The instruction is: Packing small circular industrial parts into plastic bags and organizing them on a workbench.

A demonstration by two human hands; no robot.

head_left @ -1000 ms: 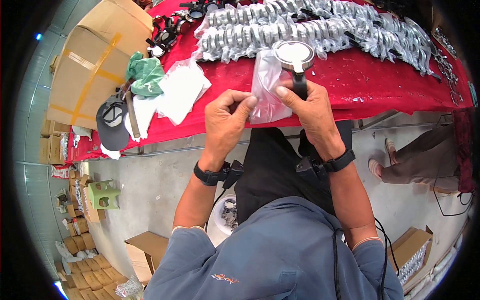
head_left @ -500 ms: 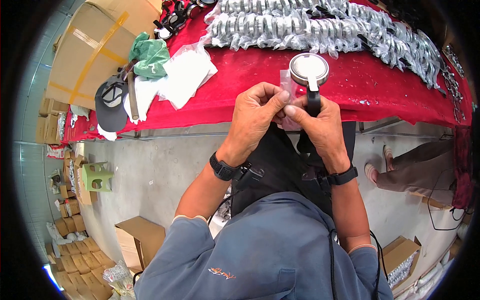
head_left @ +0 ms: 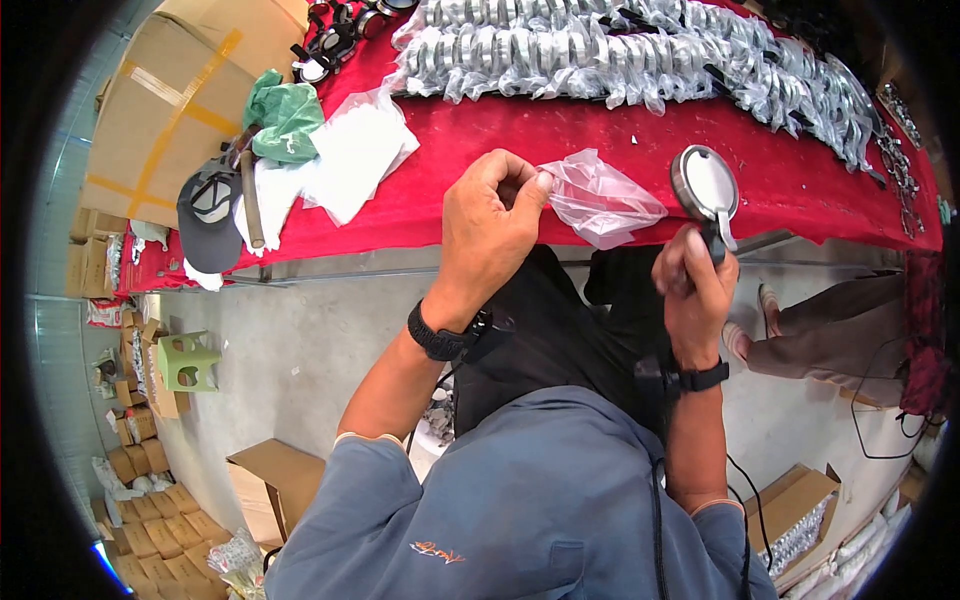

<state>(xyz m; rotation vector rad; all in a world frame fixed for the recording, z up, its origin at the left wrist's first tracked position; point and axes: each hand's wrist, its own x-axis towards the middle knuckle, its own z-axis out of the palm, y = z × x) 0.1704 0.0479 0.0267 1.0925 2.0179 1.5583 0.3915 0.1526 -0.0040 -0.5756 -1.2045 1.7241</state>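
Between thumb and forefinger, my left hand (head_left: pixel 492 212) pinches one corner of a clear plastic bag (head_left: pixel 603 199). The bag is spread out to the right over the table's front edge. My right hand (head_left: pixel 695 295) is closed round the black handle (head_left: pixel 713 240) of a round, metal-rimmed piece (head_left: pixel 706 183). This piece has a white face and a white tab hanging toward the handle. It is held upright over the table edge, apart from the bag. Along the back of the table lie rows of similar round pieces wrapped in clear plastic (head_left: pixel 560 62).
A red cloth (head_left: pixel 480 130) covers the table. To the left are a stack of plastic bags (head_left: pixel 355 160), a green bag (head_left: pixel 285 115), a hammer (head_left: pixel 252 200), a grey cap (head_left: pixel 212 222) and a large carton (head_left: pixel 160 110). Another person's legs (head_left: pixel 835 320) are at right.
My hands have moved apart. The bag, earlier narrow and held between both hands, now spreads out from my left hand alone. My right hand has carried the round piece right and nearer me.
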